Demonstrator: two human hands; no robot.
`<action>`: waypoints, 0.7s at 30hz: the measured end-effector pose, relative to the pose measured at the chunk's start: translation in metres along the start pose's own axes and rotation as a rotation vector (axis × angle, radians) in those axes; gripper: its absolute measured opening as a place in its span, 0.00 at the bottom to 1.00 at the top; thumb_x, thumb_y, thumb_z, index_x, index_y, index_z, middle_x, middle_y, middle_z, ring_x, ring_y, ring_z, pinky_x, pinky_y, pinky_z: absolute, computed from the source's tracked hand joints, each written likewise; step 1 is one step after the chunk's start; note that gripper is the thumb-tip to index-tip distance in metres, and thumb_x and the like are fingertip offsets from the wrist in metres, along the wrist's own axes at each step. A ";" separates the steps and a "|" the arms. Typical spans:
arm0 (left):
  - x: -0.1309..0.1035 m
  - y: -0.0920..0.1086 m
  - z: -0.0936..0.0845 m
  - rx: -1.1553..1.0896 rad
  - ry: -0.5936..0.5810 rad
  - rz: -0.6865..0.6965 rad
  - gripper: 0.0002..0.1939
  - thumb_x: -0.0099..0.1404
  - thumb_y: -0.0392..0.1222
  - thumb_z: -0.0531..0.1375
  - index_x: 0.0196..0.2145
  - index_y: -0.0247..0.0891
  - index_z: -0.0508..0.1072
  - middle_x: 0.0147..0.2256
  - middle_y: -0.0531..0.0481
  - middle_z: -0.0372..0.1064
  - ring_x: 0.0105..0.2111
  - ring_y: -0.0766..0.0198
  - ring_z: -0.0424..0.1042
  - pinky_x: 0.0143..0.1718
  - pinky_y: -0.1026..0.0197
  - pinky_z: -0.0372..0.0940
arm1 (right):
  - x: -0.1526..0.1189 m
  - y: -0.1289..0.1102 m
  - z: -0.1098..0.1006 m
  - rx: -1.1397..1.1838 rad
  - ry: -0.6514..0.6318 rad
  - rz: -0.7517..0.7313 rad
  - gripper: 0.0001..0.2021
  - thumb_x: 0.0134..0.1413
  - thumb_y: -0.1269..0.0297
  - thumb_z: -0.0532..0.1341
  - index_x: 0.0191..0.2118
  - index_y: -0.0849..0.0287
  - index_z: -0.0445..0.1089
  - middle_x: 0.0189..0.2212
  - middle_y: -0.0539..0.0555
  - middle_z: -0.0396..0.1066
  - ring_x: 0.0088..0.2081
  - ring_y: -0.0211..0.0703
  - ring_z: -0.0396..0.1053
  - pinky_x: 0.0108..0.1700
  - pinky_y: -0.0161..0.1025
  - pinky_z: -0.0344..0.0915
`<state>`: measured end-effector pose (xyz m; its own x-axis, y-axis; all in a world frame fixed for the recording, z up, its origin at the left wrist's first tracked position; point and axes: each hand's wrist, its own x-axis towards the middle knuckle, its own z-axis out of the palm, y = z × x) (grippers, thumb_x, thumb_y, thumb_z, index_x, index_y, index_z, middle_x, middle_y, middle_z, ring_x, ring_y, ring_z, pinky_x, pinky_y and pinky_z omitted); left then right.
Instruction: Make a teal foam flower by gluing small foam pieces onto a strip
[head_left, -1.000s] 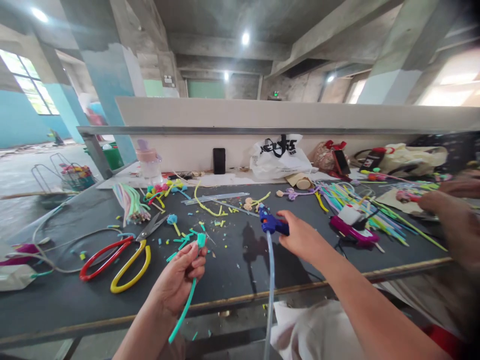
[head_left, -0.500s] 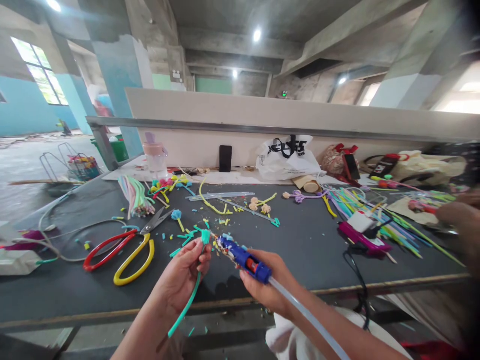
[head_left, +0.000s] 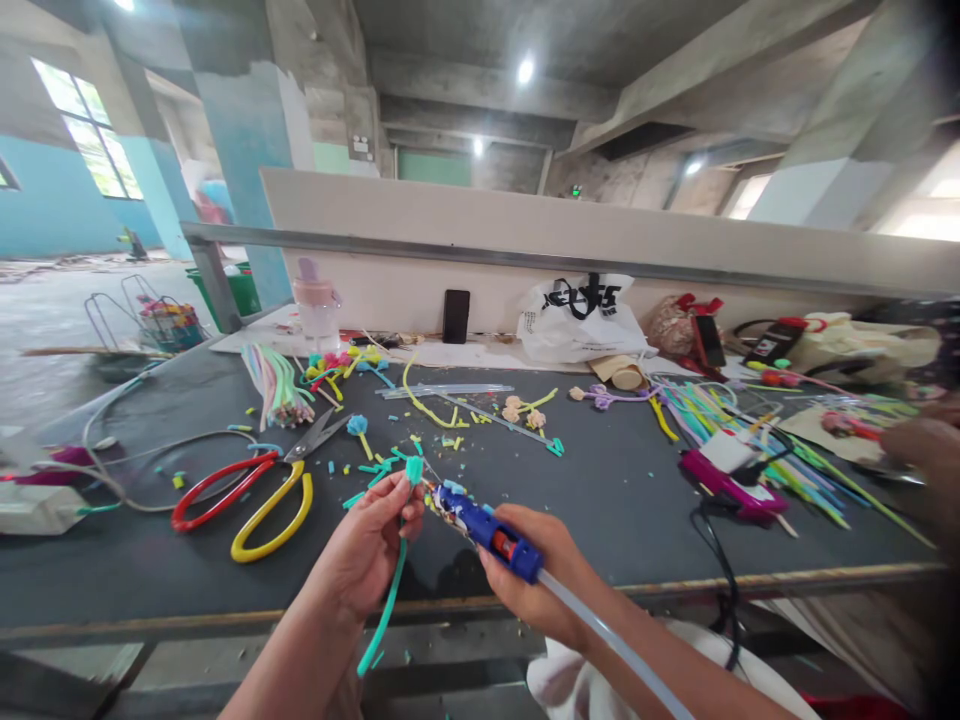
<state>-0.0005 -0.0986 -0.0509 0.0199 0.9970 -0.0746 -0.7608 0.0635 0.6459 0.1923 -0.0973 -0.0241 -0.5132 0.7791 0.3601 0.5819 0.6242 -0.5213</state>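
Seen in the head view, where the dark table (head_left: 622, 510) fills the near half, your items read as follows.

Green stem (head_left: 388, 625), one: in your left hand (head_left: 364, 550), above the table's near edge, left of centre; its bunched top (head_left: 413, 470) upright over your closed fingertips, its tail hanging free. Likely very light, soft and bendable, easily crushed; best pinched just under the top, lightly.

Glue gun (head_left: 491, 535), blue, one: gripped by your right hand (head_left: 540, 570), tip aimed left, near the bunched top; contact, cannot tell. Probably stiff and heavier than the stem, hot at the tip; best held by the body, well back.

Glue stick (head_left: 611, 635), clear, one: out of the gun's rear, long, bendy, perhaps slippery; may drag at your wrist.

Scissors (head_left: 313, 438), one pair: left on the table, blades pointing far; stiff, best lifted by the handles.
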 end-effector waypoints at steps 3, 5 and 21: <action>0.000 0.000 0.000 0.005 -0.003 0.004 0.04 0.56 0.34 0.62 0.28 0.30 0.72 0.26 0.52 0.62 0.21 0.76 0.59 0.18 0.74 0.56 | 0.000 0.001 0.000 -0.003 -0.013 -0.010 0.03 0.44 0.72 0.56 0.25 0.58 0.61 0.22 0.48 0.63 0.24 0.33 0.61 0.27 0.30 0.56; -0.001 0.000 0.000 0.008 -0.003 0.001 0.04 0.57 0.34 0.62 0.28 0.30 0.72 0.26 0.52 0.62 0.21 0.76 0.59 0.18 0.74 0.56 | 0.000 0.000 -0.001 -0.008 -0.023 -0.003 0.03 0.45 0.72 0.56 0.24 0.58 0.61 0.22 0.48 0.63 0.24 0.33 0.61 0.27 0.30 0.55; -0.001 0.000 0.000 0.030 -0.031 -0.016 0.05 0.55 0.36 0.64 0.29 0.31 0.71 0.25 0.54 0.60 0.21 0.76 0.58 0.18 0.73 0.55 | 0.004 0.000 0.002 -0.035 -0.027 0.026 0.05 0.46 0.68 0.56 0.22 0.58 0.61 0.20 0.49 0.63 0.23 0.34 0.61 0.26 0.31 0.56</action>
<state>0.0000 -0.0993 -0.0507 0.0524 0.9967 -0.0619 -0.7404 0.0804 0.6674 0.1887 -0.0947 -0.0245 -0.5147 0.7933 0.3253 0.6166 0.6061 -0.5024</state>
